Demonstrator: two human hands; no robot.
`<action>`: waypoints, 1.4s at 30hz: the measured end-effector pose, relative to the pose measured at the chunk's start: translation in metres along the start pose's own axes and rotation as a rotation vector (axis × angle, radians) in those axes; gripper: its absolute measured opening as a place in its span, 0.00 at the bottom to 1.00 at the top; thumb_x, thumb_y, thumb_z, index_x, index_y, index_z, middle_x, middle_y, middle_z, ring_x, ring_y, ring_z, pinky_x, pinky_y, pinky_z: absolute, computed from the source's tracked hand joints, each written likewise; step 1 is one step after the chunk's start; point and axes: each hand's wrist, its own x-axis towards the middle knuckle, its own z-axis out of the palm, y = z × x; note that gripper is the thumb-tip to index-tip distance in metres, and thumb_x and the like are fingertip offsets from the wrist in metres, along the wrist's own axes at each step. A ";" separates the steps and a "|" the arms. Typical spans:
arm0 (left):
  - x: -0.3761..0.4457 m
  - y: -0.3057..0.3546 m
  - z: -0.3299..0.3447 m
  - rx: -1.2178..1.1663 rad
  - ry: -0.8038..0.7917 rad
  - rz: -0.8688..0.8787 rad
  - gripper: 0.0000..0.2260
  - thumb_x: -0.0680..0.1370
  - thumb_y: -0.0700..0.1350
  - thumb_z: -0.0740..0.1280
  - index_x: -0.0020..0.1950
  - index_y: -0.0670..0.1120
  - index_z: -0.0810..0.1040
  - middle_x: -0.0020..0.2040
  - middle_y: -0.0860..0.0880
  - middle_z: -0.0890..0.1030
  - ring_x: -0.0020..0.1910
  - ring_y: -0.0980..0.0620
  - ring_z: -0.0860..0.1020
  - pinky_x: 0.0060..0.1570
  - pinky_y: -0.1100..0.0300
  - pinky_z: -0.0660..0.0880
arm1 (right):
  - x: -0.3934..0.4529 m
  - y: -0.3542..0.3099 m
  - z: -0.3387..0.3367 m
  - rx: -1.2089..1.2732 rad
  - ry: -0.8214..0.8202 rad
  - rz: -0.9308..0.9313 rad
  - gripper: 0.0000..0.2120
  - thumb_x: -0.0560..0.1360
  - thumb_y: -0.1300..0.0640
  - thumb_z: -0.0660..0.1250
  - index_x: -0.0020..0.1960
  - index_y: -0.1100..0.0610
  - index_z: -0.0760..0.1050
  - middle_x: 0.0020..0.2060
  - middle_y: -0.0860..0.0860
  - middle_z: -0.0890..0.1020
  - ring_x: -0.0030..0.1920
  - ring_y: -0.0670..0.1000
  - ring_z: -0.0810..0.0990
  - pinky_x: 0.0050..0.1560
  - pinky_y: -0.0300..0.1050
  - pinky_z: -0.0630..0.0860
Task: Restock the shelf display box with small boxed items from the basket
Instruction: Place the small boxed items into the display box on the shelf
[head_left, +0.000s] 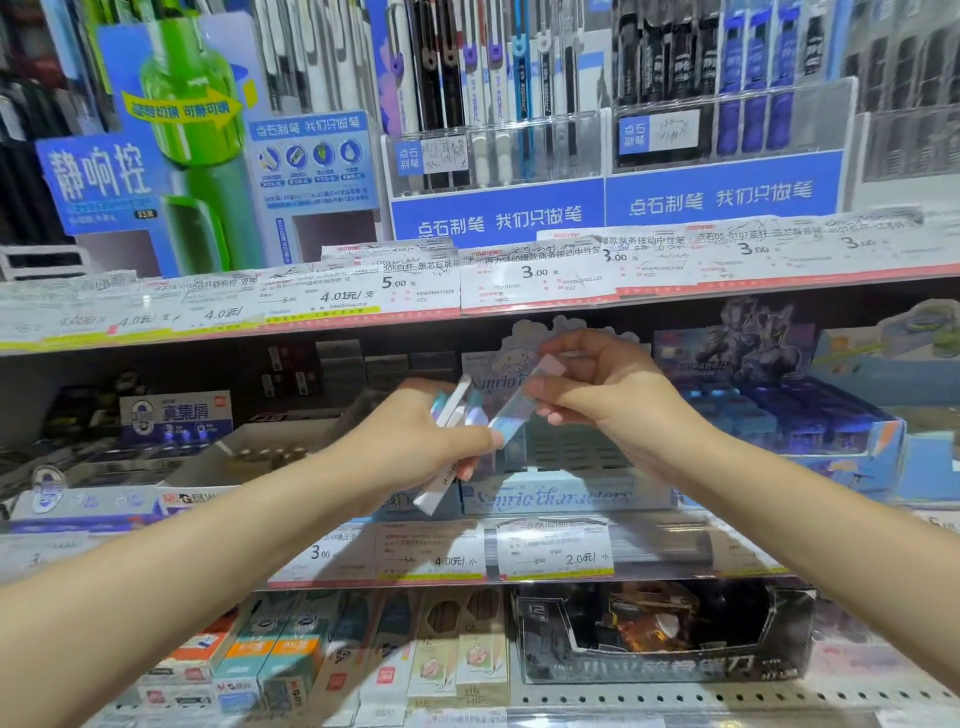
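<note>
Both forearms reach up mid-frame, where my left hand (415, 441) clasps a few slim boxes (452, 415) and my right hand (608, 395) pinches one box (524, 405) above the part-filled display box (550, 496), so restocking looks unfinished.

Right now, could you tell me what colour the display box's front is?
Pale blue display box with script lettering, head view.

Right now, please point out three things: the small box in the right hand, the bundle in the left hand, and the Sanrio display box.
small box (521, 408), head view, middle of its long side.
bundle (453, 410), head view, upper white edge.
Sanrio display box (566, 496), head view, front wall.
</note>
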 end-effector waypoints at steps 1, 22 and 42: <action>0.000 -0.002 -0.002 0.015 0.012 -0.007 0.14 0.72 0.47 0.71 0.28 0.45 0.75 0.22 0.50 0.75 0.22 0.52 0.66 0.24 0.65 0.62 | 0.001 0.000 -0.001 -0.056 -0.009 -0.035 0.10 0.69 0.69 0.69 0.42 0.56 0.74 0.33 0.55 0.79 0.25 0.45 0.78 0.29 0.33 0.76; 0.008 -0.007 -0.015 0.337 -0.001 -0.051 0.14 0.71 0.43 0.68 0.25 0.45 0.73 0.17 0.53 0.74 0.18 0.60 0.69 0.21 0.70 0.65 | 0.002 0.017 0.005 -0.883 -0.138 -0.368 0.10 0.69 0.56 0.72 0.51 0.51 0.81 0.43 0.47 0.78 0.42 0.47 0.76 0.42 0.28 0.70; -0.004 -0.002 -0.015 0.081 0.042 0.050 0.16 0.72 0.45 0.72 0.26 0.43 0.74 0.18 0.52 0.74 0.18 0.59 0.70 0.21 0.69 0.66 | -0.013 0.000 0.003 -0.811 -0.267 -0.131 0.20 0.74 0.66 0.58 0.64 0.52 0.72 0.64 0.47 0.71 0.54 0.31 0.71 0.54 0.24 0.63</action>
